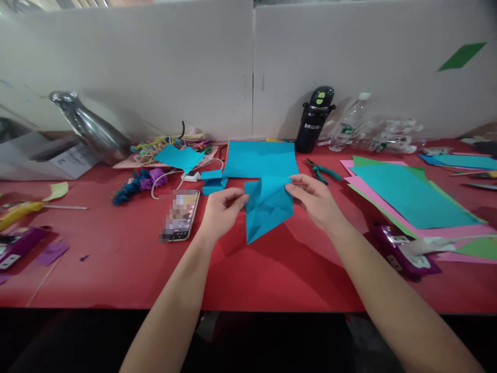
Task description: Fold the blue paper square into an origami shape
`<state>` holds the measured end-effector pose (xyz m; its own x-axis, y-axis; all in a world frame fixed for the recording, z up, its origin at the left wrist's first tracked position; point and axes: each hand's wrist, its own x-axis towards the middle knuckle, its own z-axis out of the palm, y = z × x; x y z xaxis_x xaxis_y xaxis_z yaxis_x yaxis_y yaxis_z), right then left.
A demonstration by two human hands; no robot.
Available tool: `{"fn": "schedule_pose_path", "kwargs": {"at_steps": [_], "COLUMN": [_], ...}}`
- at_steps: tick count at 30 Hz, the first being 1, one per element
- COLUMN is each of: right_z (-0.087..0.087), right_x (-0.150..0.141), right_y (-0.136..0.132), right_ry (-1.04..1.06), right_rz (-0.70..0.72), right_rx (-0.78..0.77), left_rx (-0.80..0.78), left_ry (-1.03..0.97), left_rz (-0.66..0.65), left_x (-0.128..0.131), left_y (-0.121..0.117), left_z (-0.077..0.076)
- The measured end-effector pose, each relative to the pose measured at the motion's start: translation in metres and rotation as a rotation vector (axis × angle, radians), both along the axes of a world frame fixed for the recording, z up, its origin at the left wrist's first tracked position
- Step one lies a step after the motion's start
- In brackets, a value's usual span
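Note:
Between both hands, above the table, I hold a creased piece of blue paper (267, 210). My left hand (225, 207) pinches its left edge between thumb and fingers. At the upper right edge, my right hand (310, 197) grips it the same way. The paper is partly folded, with a pointed corner hanging low on the left. Just behind it lies a flat blue sheet (260, 158). A small folded blue paper piece (213, 182) sits beyond my left hand, and a phone (180, 215) with a lit screen lies to its left.
Teal-handled pliers (324, 171) and a black bottle (315, 122) stand beyond my right hand. Coloured paper sheets (411, 194) and a purple power strip (404, 254) are at right. A metal jug (89, 127), crepe flowers (135, 186) and a glue gun (21, 212) are at left on the red table (128, 280).

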<state>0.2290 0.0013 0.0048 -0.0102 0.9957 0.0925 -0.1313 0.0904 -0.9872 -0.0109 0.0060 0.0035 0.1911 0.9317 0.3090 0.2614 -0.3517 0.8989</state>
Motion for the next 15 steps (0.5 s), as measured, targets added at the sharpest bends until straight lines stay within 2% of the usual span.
{"fn": "schedule_pose_path", "kwargs": {"at_steps": [5, 10, 15], "right_z": [0.006, 0.013, 0.013], "right_x": [-0.001, -0.005, -0.006], "right_y": [-0.008, -0.017, -0.016], "right_ry": [-0.178, -0.355, -0.451], "right_rz": [0.048, -0.083, -0.128], "right_rx": [0.164, 0.245, 0.310], "left_rx": [-0.004, -0.035, -0.028], "left_ry": [-0.023, -0.054, -0.022], "left_rz": [0.014, 0.025, 0.017], "left_x": [-0.001, -0.001, -0.001], "left_y": [0.004, 0.006, 0.006], "left_z": [-0.004, -0.008, -0.008]}}
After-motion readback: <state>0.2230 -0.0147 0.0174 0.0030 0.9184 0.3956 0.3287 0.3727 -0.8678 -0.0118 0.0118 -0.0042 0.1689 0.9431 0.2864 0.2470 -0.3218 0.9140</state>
